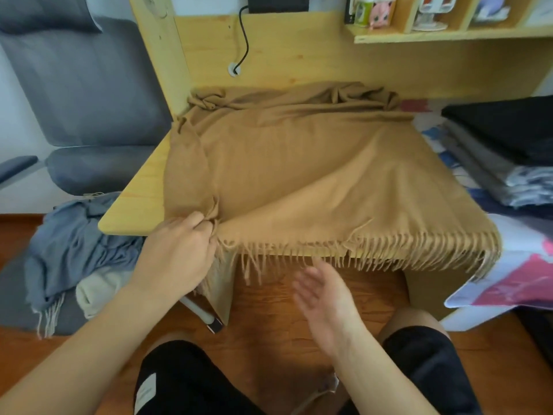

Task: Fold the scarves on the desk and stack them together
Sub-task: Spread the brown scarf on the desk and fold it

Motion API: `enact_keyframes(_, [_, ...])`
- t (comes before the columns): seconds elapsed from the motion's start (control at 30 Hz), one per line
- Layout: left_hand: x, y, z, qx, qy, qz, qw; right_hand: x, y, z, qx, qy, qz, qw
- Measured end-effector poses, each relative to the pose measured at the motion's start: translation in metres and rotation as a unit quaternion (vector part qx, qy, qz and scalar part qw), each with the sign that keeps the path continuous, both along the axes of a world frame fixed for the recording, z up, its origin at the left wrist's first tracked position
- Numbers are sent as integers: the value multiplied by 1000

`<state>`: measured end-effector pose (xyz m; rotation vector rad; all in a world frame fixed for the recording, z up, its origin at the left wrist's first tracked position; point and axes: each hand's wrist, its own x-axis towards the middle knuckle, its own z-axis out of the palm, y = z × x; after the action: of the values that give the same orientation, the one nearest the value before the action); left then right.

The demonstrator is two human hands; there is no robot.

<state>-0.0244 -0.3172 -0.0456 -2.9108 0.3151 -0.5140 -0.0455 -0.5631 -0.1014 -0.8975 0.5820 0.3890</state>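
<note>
**One tan scarf across the desk, left hand on a corner**

So there's one big tan scarf [299,175] spread over the light wood desk [134,202], covering most of the top. Its long axis runs away from the person: the fringed end hangs over the near desk edge, pointing back at them, and the far end is bunched up against the desk's back panel. The near right part is folded over in a diagonal flap, so it's not lying flat everywhere.

The left hand [179,250] is curled round a bunched bit of the scarf at the near left corner, right at the desk edge. The right hand [323,295] is below the fringe with fingers loose and spread, holding nothing; it's blurry.

Other scarves I can count: one blue-grey scarf [74,244] crumpled on the floor to the left with one cream scarf [98,292] touching it, plus one stack of folded scarves [496,163] on the right, black on top, grey below. Can't tell how many are in that stack.
</note>
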Motion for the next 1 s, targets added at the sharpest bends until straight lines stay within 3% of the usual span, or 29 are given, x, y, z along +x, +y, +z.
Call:
enact_keyframes(0.17, [3, 1, 4, 2, -1, -14, 1000, 20, -28, 5, 180, -26, -117, 976])
enact_keyframes(0.3, [5, 0, 8, 0, -13, -15, 1000, 32, -43, 33, 192, 2, -168, 967])
enact_keyframes(0.6, [4, -9, -1, -20, -45, 36, 998, 45, -45, 51, 36, 53, -104, 993])
enact_keyframes(0.77, [-2, -13, -7, -30, -81, 38, 996, 44, -54, 41, -51, 9, -107, 993])
enact_keyframes(1.0, [-2, -12, -7, -38, -83, 31, 995, 40, -57, 33, -67, -59, -143, 986])
